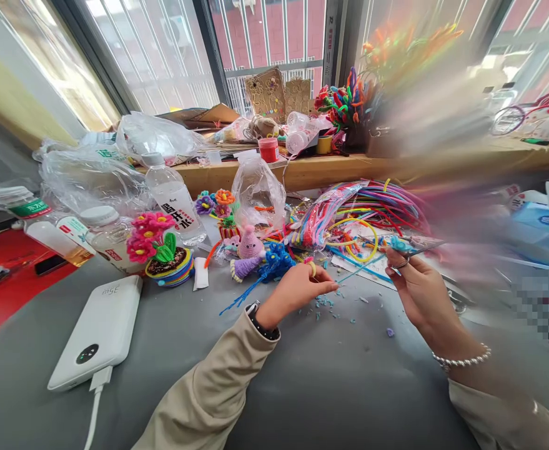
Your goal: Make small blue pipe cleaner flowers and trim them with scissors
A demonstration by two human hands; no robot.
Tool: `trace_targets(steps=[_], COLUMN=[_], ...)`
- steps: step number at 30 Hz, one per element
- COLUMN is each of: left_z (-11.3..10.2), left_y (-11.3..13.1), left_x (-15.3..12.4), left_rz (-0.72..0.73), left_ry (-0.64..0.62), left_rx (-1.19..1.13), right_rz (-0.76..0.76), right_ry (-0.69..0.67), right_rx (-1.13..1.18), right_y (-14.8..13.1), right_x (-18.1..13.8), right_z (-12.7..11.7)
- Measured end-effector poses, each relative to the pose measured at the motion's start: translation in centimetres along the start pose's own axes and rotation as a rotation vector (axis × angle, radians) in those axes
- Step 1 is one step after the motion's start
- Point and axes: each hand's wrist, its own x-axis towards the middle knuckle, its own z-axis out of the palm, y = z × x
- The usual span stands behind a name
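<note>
My left hand (296, 289) is pinched on the near end of a thin light-blue pipe cleaner (359, 269) that runs up and to the right toward my right hand. My right hand (417, 284) is closed round small scissors (412, 254), whose blades point right above the stem. Blue fluff scraps (325, 304) lie on the grey table (340, 381) beneath my left hand. A bundle of coloured pipe cleaners (349, 215) lies just behind both hands.
A white power bank (100, 331) with a cable lies at the near left. A pipe-cleaner flower pot (162, 250), water bottles (173, 197), plastic bags and small craft figures (250, 250) crowd the back left. A wooden sill (349, 165) carries more crafts. The right side is smeared.
</note>
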Motion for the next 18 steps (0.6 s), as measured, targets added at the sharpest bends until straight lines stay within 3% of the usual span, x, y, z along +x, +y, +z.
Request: trace_targets(steps=[9, 16, 18], left_z=[0.2, 0.1, 0.1], left_y=[-0.3, -0.2, 0.3], left_x=[0.0, 0.1, 0.0], left_rz=[-0.108, 0.014, 0.036], left_ry=[0.082, 0.271, 0.273], left_rx=[0.318, 0.043, -0.037], right_rz=[-0.04, 0.008, 0.023], right_ry=[0.112, 0.01, -0.056], right_rx=[0.0, -0.081, -0.137], right_y=[-0.1, -0.3, -0.3], right_x=[1.0, 0.4, 0.0], right_z=[-1.2, -0.9, -0.6])
